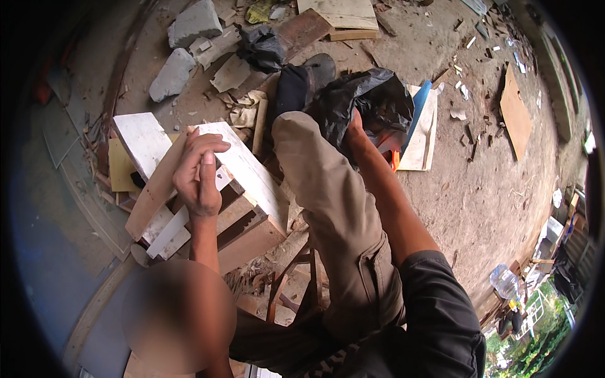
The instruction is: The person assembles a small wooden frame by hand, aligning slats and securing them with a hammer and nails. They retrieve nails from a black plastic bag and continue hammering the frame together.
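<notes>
My right hand [355,128] is at the mouth of a crumpled black plastic bag [384,94], its edge gripped with the thumb showing; the other fingers are hidden by the plastic. Beside the bag a hand saw with a blue blade [418,112] and orange handle leans against a pale board [426,142]. My left hand [200,173] is raised at the wooden pieces on my left, fingers bent and thumb apart, nothing visible in it. Behind it slants a narrow brown board [154,192]. White-faced boards [242,164] joined to wooden strips lie beneath and beside this hand.
My bent knee [315,145] rises between both arms. Ahead are concrete chunks [194,24], a smaller black bag [261,48] and loose planks [302,31]. Wood scraps and a brown panel [515,113] lie on the dirt floor at right. A clear plastic bottle [504,281] lies farther right.
</notes>
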Motion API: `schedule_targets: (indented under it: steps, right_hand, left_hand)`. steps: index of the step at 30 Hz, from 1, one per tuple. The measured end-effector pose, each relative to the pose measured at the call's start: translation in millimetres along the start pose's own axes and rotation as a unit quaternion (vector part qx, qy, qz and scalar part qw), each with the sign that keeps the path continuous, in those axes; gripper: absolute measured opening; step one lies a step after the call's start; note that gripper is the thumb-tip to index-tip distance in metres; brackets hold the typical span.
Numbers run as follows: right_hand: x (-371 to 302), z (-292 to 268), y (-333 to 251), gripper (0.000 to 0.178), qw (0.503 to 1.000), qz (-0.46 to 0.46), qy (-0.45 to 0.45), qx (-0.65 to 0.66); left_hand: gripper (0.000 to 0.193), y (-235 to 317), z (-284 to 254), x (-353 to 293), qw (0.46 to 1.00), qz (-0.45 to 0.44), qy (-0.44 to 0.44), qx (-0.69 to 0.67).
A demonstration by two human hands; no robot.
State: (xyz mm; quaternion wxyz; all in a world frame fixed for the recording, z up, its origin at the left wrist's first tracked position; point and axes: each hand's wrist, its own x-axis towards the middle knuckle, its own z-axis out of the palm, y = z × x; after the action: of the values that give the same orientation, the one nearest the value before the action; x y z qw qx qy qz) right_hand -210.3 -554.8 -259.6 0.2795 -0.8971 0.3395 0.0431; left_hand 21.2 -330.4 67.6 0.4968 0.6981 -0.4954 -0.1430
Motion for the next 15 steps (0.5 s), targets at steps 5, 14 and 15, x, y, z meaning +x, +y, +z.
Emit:
schedule_targets:
  steps: [5, 14, 15]
  right_hand:
    - [0, -5, 0, 0.029, 1.000, 0.012, 0.007, 0.022]
    - [1, -42, 23, 0.028, 0.986, 0.118, 0.067, 0.101]
    - [-1, -54, 24, 0.027, 0.980, 0.148, 0.073, 0.108]
  left_hand:
    - [0.032, 2, -2, -2, 1.000, -0.016, -0.009, 0.009]
    - [0.032, 0, 0, -2, 1.000, -0.011, -0.015, 0.024]
    - [0.033, 0, 2, -3, 0.999, -0.013, -0.017, 0.023]
